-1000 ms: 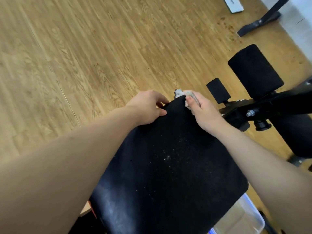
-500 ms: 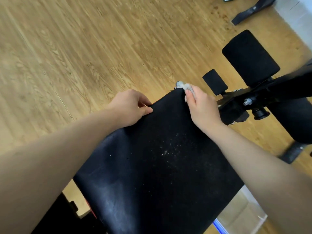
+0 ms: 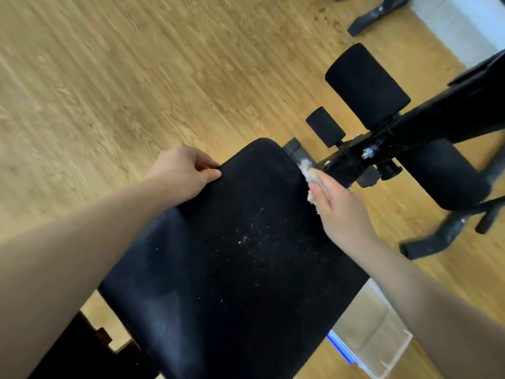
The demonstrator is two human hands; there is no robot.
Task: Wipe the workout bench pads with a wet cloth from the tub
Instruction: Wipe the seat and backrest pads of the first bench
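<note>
A black bench pad (image 3: 235,255) fills the middle of the view, with pale specks near its centre. My left hand (image 3: 183,172) grips the pad's left edge near the far end, thumb on top. My right hand (image 3: 338,206) holds a whitish wet cloth (image 3: 307,173) against the pad's right edge near the far corner. A clear plastic tub (image 3: 374,335) with a blue rim sits on the floor under the pad's right side, partly hidden by my right forearm.
Black foam rollers (image 3: 366,83) and a smaller black grip (image 3: 325,127) stick out from the bench's black metal frame (image 3: 426,124) at the right. Frame feet (image 3: 437,239) rest on the wooden floor (image 3: 136,77). Another black stand foot (image 3: 377,12) lies at the top right.
My right hand with the cloth has slid from the pad's far tip round onto its right edge. My left hand has kept its grip on the left edge. The view has shifted.
</note>
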